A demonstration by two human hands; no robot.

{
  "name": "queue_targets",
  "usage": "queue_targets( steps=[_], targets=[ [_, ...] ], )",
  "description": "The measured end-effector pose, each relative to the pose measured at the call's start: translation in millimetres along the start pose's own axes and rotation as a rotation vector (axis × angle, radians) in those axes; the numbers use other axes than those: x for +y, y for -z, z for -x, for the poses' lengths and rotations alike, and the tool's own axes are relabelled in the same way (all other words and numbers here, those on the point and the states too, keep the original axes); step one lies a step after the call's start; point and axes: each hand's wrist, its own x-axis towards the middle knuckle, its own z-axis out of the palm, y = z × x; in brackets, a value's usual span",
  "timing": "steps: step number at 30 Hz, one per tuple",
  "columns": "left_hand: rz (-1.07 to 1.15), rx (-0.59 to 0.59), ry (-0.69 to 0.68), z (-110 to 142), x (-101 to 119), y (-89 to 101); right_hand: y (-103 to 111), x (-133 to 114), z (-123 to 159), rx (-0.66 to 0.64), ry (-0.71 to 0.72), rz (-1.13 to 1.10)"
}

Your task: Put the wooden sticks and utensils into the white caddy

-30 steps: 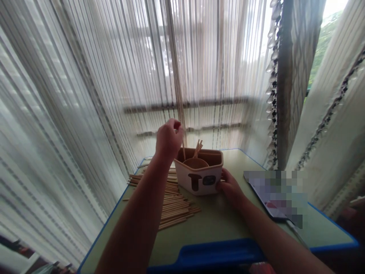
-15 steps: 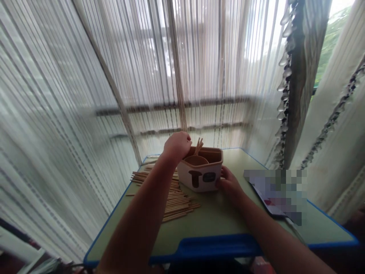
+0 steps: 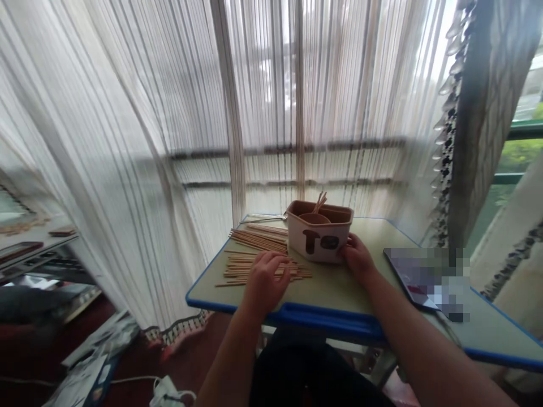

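A white utensil holder (image 3: pixel 324 246) with a brown inside stands upright on the table, a mushroom-like shape and a dark oval on its front. Inside it are a round brown cup (image 3: pixel 313 218) and a few chopsticks (image 3: pixel 321 201) leaning upward. My right hand (image 3: pixel 360 259) grips the holder's right side, fingers partly hidden behind it. My left hand (image 3: pixel 267 278) rests on or just over the near pile of wooden chopsticks (image 3: pixel 237 265), thumb and fingers apart. Another bundle of chopsticks (image 3: pixel 258 239) lies left of the holder.
The table (image 3: pixel 339 294) has a blue raised edge. A tablet-like device (image 3: pixel 407 277), partly blurred out, lies on the right with a cable. Thin metal sticks (image 3: pixel 267 218) lie at the back left. Striped curtains (image 3: pixel 271 113) hang behind. Papers and a cable are on the floor.
My left hand has left the holder's rim and come down toward me onto the near chopsticks. My right hand stays at the holder's side. The view has shifted left.
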Motion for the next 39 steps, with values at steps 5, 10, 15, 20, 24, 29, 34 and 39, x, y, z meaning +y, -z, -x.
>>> queue_targets(
  steps=[5, 10, 15, 20, 24, 29, 34, 39],
  targets=[
    [-0.218, -0.224, 0.073, 4.0, 8.3, 1.9, 5.7, -3.7, 5.7, 0.054, 0.031, 0.07],
    [-0.364, -0.331, 0.146, 3.3, 12.4, 0.6, 6.3, -8.4, 11.6, 0.084, 0.013, 0.096],
    [-0.403, -0.34, 0.139, 4.2, 13.4, 1.9, 6.3, -6.9, 11.0, 0.076, 0.019, 0.093],
    [-0.387, -0.316, 0.136, 4.1, 13.9, 2.1, 8.1, -2.0, 7.5, 0.07, 0.03, 0.097],
    [-0.382, -0.305, 0.128, 4.5, 13.1, 1.9, 7.9, -6.1, 10.5, 0.094, 0.028, 0.135],
    [-0.374, -0.22, 0.026, 5.1, 15.3, 1.5, 6.0, -9.4, 12.3, 0.109, 0.009, 0.11],
    [-0.287, 0.036, -0.226, -10.7, 18.5, 9.5, 4.7, -2.9, 7.1, 0.076, 0.009, 0.066],
    [-0.171, 0.346, -0.365, -63.7, 23.1, 29.1, 4.6, -1.3, 5.1, 0.033, -0.012, 0.024]
  ],
)
